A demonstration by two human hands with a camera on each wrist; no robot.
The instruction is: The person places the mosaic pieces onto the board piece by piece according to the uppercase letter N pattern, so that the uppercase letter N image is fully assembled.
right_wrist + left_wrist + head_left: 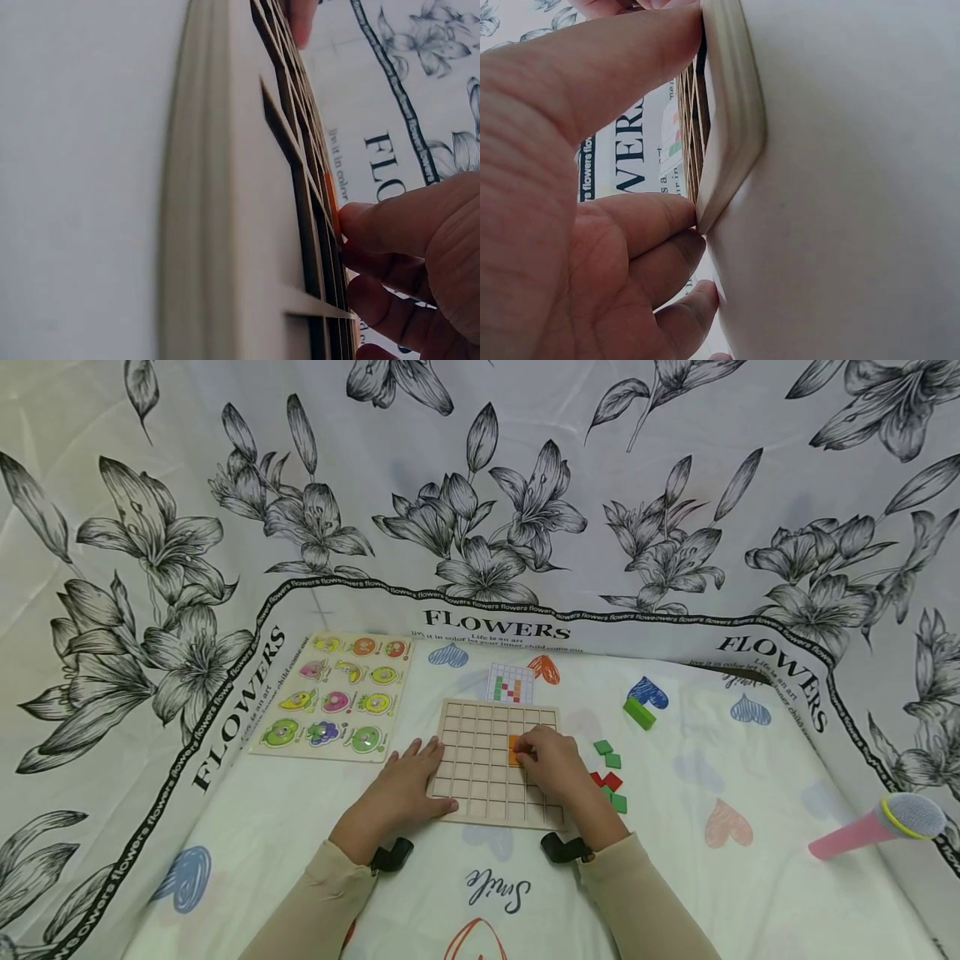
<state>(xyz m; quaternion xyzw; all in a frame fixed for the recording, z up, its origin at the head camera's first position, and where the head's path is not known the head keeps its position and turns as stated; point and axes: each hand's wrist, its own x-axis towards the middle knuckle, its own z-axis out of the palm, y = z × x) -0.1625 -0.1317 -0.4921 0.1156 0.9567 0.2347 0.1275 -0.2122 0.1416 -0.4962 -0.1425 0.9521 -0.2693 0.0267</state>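
A wooden grid board (468, 768) lies on the white printed cloth. The left hand (405, 789) rests at its near left corner, thumb on the front edge and fairly straight fingers along the left side; the left wrist view shows the thumb (652, 52) against the rim. Over the right part of the grid, the right hand (553, 764) has thumb and fingers together at orange tiles (513, 742). From the right wrist, the thumb tip touches an orange tile (332, 196) at the grid; the fingers partly hide it. Behind the board lies a colored pattern card (512, 683).
Right of the board are loose green tiles (603, 747) and red tiles (612, 780), with a green block (639, 713) farther back. A fruit picture board (396, 693) lies at the left. A pink microphone (855, 837) is at the far right.
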